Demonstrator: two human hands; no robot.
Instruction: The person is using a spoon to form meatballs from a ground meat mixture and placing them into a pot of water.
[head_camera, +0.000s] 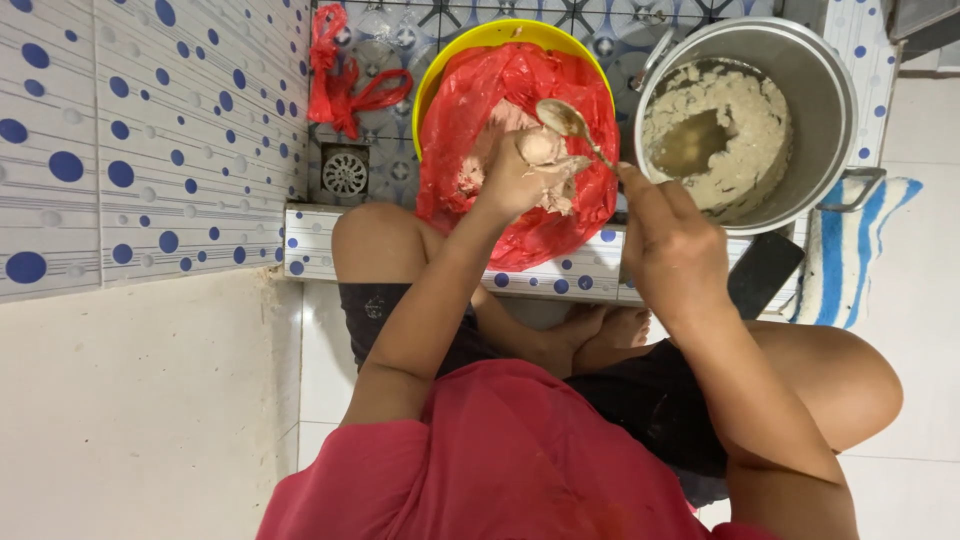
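Red cloth (500, 470) is filling the bottom of the view, closest to the eyes, and the person's bare knees are sticking out on both sides of it. Both arms are reaching forward from there. The left hand (515, 175) is curling around a soft pale lump of dough (542, 148), holding it up over a yellow bowl (480, 40) that is wearing a red plastic bag (545, 215) as a liner. More of the pale dough is lying in the bag under that hand. The right hand (672, 240) is pinching the handle of a metal spoon (568, 122), fingers closed tight on it. The spoon is lying slanted, its handle running back to the right hand and its round end pointing up and toward the left hand, so the round end is touching or almost touching the lump. The left hand is the closer one to the lump; the right hand is only reaching it through the spoon. Just past the right hand, a big metal pot (830, 110) is sitting with pale batter (745, 140) inside. Beyond the left hand, a crumpled red bag (335, 75) is lying near a floor drain (345, 172).
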